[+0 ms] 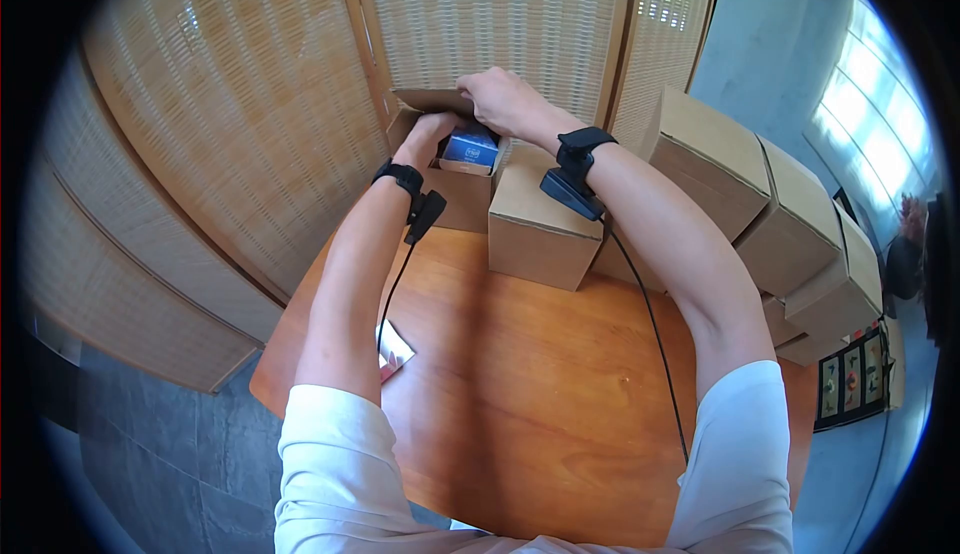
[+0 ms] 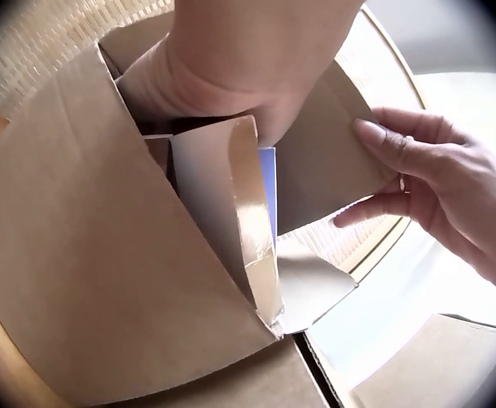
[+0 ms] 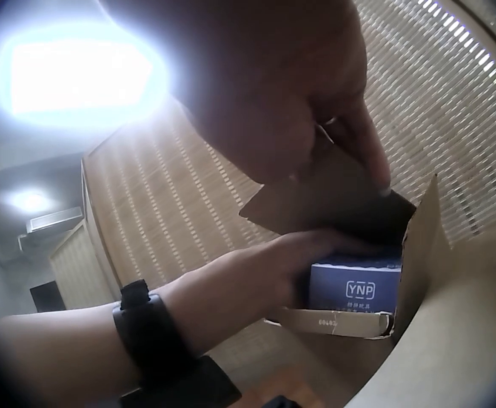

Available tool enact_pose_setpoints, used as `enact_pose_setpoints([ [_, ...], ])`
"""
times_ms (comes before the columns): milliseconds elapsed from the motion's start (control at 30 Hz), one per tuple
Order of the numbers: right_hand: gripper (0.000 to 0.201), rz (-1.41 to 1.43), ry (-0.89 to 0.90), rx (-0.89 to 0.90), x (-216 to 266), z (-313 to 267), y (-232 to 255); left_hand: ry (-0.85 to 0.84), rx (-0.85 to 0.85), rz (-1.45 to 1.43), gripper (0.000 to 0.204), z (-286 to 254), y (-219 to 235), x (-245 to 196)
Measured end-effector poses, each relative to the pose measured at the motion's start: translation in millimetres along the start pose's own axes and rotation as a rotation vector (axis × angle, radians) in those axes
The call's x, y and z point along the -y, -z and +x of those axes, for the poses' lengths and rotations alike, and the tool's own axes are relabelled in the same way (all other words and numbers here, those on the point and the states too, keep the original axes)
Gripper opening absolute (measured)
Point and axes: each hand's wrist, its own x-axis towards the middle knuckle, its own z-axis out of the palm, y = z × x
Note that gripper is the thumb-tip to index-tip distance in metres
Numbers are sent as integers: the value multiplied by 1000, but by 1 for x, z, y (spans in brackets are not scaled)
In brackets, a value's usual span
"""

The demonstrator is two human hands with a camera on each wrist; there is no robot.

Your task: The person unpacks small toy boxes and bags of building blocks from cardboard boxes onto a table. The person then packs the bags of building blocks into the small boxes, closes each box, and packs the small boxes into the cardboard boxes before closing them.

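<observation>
An open cardboard box (image 1: 462, 199) stands at the table's far left, with a blue box marked YNP (image 1: 470, 147) (image 3: 354, 287) inside it. My left hand (image 1: 432, 132) (image 2: 231, 76) reaches down into the cardboard box beside the blue one; its fingers are hidden there. With thumb and fingers, my right hand (image 1: 508, 102) (image 2: 452, 174) pinches the raised rear flap (image 2: 324, 153) of the cardboard box. In the left wrist view, a light inner carton flap (image 2: 218, 195) stands up in the opening.
A closed carton (image 1: 545, 219) stands right beside the open box. More cartons (image 1: 710, 159) are stacked at the right. Behind is a woven screen (image 1: 490, 24). A red and white packet (image 1: 395, 354) lies on the wooden table (image 1: 560, 384). Someone's hand (image 1: 910, 219) shows at the far right.
</observation>
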Motion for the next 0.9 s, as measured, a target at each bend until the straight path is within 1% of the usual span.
enact_pose_setpoints([
  [67, 20, -19, -18, 12, -1, -1, 3, -172, -45, 351, 36, -3, -2, -5],
  [100, 20, -47, -11, 39, -1, -1, 4, -172, -44, 350, 36, -4, -2, -7],
  [167, 21, -70, -3, 67, -2, 0, 2, -179, -183, 1051, 50, -46, -12, -31],
  [200, 22, -89, 4, 73, -4, 1, -1, -176, -184, 1053, 50, -50, -18, -28],
  [267, 24, -105, 10, 80, -3, 1, -5, -253, -220, 1213, 53, -46, -25, -16],
  [333, 27, -118, 23, 102, -2, 0, -8, -251, -215, 1177, 55, -44, -27, -9],
  [400, 28, -133, 26, 115, 1, -3, -9, -310, -228, 1205, 59, -47, -31, -5],
  [533, 32, -146, 14, 163, 3, -5, -8, -287, -205, 1144, 60, -43, -33, -5],
  [633, 31, -133, 13, 151, 2, -8, -12, -263, -157, 1142, 60, -45, -36, -8],
  [700, 27, -122, 24, 147, 3, -12, -8, -439, -84, 1248, 51, -27, -38, 3],
  [733, 24, -105, 37, 144, 3, -14, -7, -441, -81, 1249, 51, -16, -37, 7],
  [800, 21, -81, 16, 123, -2, -13, -10, -404, 181, 1232, 40, 0, -31, 12],
  [833, 19, -55, -4, 104, -4, -14, -12, -402, 186, 1237, 40, -9, -28, 7],
  [867, 19, -49, -10, 101, -3, -15, -11, -433, 222, 1249, 35, -32, -24, -5],
  [900, 22, -20, -58, 99, -1, -16, -6, -464, 259, 1262, 30, -56, -20, -19],
])
